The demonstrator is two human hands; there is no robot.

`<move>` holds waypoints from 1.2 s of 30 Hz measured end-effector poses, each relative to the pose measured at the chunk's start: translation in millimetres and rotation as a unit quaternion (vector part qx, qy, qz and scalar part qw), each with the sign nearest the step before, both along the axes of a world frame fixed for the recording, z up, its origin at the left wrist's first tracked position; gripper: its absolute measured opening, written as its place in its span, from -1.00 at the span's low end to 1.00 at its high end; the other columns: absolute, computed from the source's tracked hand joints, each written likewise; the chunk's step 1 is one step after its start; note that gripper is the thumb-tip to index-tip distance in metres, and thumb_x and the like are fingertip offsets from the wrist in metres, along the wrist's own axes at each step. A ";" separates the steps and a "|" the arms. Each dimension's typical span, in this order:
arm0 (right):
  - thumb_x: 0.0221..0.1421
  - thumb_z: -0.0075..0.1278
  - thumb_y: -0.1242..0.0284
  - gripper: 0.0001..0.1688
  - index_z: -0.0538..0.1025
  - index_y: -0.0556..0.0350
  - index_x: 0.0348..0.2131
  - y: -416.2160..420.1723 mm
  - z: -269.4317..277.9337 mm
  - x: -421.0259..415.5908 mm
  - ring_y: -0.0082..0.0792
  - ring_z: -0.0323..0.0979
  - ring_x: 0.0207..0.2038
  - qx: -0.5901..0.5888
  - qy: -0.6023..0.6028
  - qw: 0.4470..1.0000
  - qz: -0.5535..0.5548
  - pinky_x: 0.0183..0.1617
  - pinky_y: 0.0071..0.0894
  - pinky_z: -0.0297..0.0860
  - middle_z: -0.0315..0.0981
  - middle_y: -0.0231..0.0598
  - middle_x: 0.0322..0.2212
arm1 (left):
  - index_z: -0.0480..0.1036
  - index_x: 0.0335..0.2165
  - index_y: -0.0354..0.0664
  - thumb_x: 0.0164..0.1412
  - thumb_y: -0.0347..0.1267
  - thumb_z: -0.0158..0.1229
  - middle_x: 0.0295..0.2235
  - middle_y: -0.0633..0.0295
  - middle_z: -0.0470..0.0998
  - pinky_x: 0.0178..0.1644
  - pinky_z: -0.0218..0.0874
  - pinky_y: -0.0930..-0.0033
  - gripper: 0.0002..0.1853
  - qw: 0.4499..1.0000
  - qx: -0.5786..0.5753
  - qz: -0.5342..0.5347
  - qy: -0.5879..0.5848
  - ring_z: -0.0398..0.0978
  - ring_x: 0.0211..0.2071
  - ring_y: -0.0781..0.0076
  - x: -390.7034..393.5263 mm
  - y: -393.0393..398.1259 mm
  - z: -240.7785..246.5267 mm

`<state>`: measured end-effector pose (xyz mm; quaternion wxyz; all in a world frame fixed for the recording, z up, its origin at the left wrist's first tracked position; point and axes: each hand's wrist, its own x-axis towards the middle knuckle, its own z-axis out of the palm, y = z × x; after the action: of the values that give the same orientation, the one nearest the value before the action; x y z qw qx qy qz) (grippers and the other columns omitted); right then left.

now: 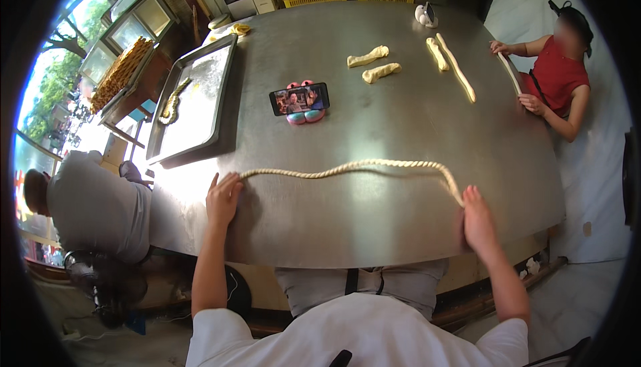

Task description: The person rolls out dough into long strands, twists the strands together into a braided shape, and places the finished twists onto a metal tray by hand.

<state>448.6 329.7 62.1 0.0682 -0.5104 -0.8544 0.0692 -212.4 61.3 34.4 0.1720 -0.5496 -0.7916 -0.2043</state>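
Note:
A long twisted rope of dough (340, 168) spans the steel table in front of me, bending down sharply towards its right end. My left hand (224, 198) has hold of the left end, close to the baking tray. At the other end, the dough runs into the fingers of my right hand (478, 219), near the table's front edge. A shadow beneath the right half suggests that part is slightly off the metal. My palms and the very tips of the dough are hidden.
A phone (299, 99) on a pink stand is beyond the rope. The metal tray (228, 86) at left holds one twisted dough piece (175, 102). Short dough pieces (368, 56) and a long strip (455, 69) lie farther back. A co-worker in red (558, 69) handles another strip; someone sits left.

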 end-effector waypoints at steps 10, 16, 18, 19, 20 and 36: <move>0.60 -0.11 0.19 -0.33 0.35 0.20 0.46 59.6 -25.8 0.2 -0.01 0.05 0.59 0.042 0.047 0.998 -0.007 0.63 0.19 -0.02 0.18 0.06 0.51 | 0.42 0.31 -0.37 0.56 -0.24 0.10 0.36 -0.19 0.44 0.49 0.15 -0.09 -0.46 0.983 -0.133 0.102 0.077 0.33 0.41 -0.29 86.8 -45.3 -14.8; 0.41 -0.01 0.53 -0.71 0.62 0.18 0.03 65.8 5.7 -12.3 -0.49 0.64 -0.08 -0.329 0.304 0.890 0.089 -0.02 -0.41 0.49 0.73 -0.28 -0.13 | 0.45 0.02 -0.26 0.59 -0.35 0.13 -0.03 0.01 0.74 0.13 0.50 0.07 -0.80 0.930 -0.010 -0.062 -0.362 0.71 0.01 0.09 81.8 -57.4 14.3; 0.37 -0.02 0.54 -0.76 0.61 0.19 -0.06 66.4 19.7 -21.9 -0.61 0.52 -0.21 -0.325 0.334 0.883 0.056 -0.12 -0.44 0.41 0.65 -0.36 -0.27 | 0.40 0.20 -0.24 0.62 -0.37 0.07 -0.24 0.10 0.73 -0.04 0.52 0.24 -0.70 0.762 0.196 -0.070 -0.613 0.70 -0.27 0.26 55.7 -33.8 31.1; 0.35 -0.03 0.55 -0.78 0.60 0.19 -0.10 64.7 26.3 -27.0 -0.67 0.47 -0.27 -0.304 0.387 0.868 0.070 -0.17 -0.45 0.37 0.61 -0.40 -0.35 | 0.40 0.30 -0.24 0.60 -0.37 0.11 -0.25 0.13 0.73 -0.06 0.51 0.32 -0.58 0.709 0.273 -0.061 -0.647 0.69 -0.25 0.38 46.5 -19.6 38.0; 0.38 0.04 0.44 -0.79 0.63 0.17 -0.13 61.7 32.1 -31.9 -0.46 0.54 -0.28 -0.266 0.269 0.924 0.058 -0.15 -0.34 0.41 0.60 -0.31 -0.37 | 0.44 0.30 -0.24 0.60 -0.36 0.13 -0.23 0.14 0.74 -0.08 0.50 0.35 -0.58 0.693 0.301 -0.009 -0.655 0.69 -0.24 0.40 43.2 -4.5 42.5; 0.41 0.16 0.30 -0.71 0.65 0.18 -0.26 66.9 49.1 -40.9 -0.26 0.54 -0.40 -0.473 0.270 0.829 0.130 -0.26 -0.20 0.42 0.60 -0.27 -0.49 | 0.65 -0.05 -0.31 0.52 -0.31 0.29 -0.29 0.39 0.63 -0.13 0.42 0.42 -0.75 0.705 -0.235 -0.336 -0.579 0.53 -0.25 0.62 175.0 136.7 30.9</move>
<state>407.7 396.6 111.2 0.0372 -0.3257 -0.7231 0.6080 -37.3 198.1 65.2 -0.5351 -0.5752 -0.5207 -0.3343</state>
